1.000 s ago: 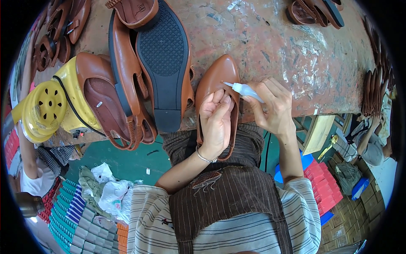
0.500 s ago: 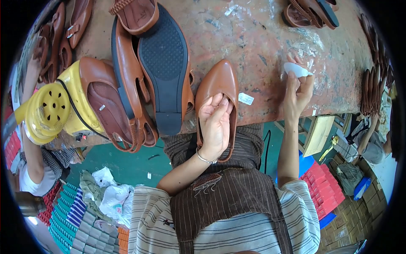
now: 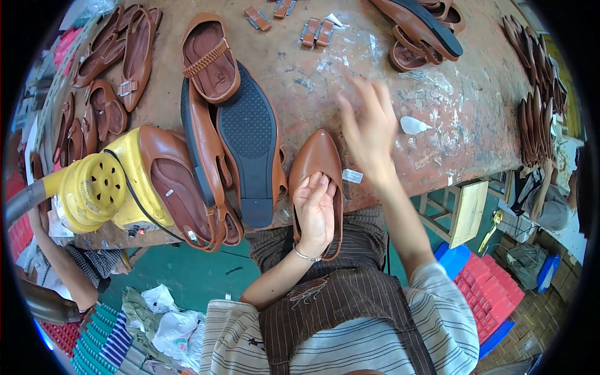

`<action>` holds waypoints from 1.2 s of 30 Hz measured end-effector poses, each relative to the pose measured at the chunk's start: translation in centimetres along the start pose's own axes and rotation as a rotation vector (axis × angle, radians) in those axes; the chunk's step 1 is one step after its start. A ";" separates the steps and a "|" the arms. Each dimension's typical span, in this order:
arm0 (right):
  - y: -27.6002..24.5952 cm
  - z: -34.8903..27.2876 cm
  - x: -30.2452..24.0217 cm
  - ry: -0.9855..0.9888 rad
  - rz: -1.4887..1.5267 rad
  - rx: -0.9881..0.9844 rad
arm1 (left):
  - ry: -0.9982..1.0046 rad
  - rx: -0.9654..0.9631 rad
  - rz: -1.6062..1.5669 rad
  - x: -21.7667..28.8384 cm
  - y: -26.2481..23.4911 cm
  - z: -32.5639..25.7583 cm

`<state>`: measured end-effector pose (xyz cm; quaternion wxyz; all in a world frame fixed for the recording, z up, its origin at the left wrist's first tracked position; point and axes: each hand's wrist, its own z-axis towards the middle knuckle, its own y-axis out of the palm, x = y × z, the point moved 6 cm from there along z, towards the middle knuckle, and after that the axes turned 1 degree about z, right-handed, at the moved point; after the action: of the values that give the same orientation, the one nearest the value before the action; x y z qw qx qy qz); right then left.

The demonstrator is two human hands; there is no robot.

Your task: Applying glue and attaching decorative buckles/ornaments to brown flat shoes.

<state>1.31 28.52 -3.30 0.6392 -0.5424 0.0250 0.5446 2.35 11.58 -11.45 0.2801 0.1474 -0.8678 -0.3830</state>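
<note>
A brown pointed-toe slingback shoe (image 3: pixel 317 153) sits at the table's near edge, toe pointing away from me. My left hand (image 3: pixel 314 212) reaches into its opening, fingers together inside and gripping the upper; the fingertips are partly hidden. Just right of the toe, my right hand (image 3: pixel 370 128) is over the table, empty, with its fingers apart and somewhat blurred. A small white squeeze bottle with a thin nozzle (image 3: pixel 414 125) lies to the right of that hand. Beside the shoe there is a small white label (image 3: pixel 352 176). Brown strap pieces with metal buckles (image 3: pixel 317 31) lie at the far side.
More brown slingbacks are piled left of my shoe, one with its dark sole (image 3: pixel 247 125) up. A yellow machine with a round vented part (image 3: pixel 100 184) stands at the left. Other shoes (image 3: pixel 431 28) lie at the far right. A co-worker's arm (image 3: pixel 62 262) shows at the left edge.
My right hand has let go of the white bottle, leaving it on the table, and moved left toward the shoe's toe. The view has shifted, showing more of the far table. My left hand stays in the shoe.
</note>
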 end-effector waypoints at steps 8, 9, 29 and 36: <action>5.0 8.5 4.5 -0.092 -0.071 -0.009 | -0.039 0.020 -0.042 -0.1 1.4 0.2; 4.0 7.7 5.2 -0.049 0.012 -0.004 | -0.044 0.030 -0.040 -0.2 1.6 0.2; -0.1 -8.0 1.4 0.753 0.932 -0.514 | 0.002 0.011 0.000 0.4 1.9 0.3; -0.2 -8.5 1.0 0.733 0.804 -0.408 | -0.003 0.003 -0.017 0.4 1.9 0.3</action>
<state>6.59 23.06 -7.31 0.2143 -0.7556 0.3435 0.5149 1.81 12.79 -10.05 0.2753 0.1545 -0.8675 -0.3845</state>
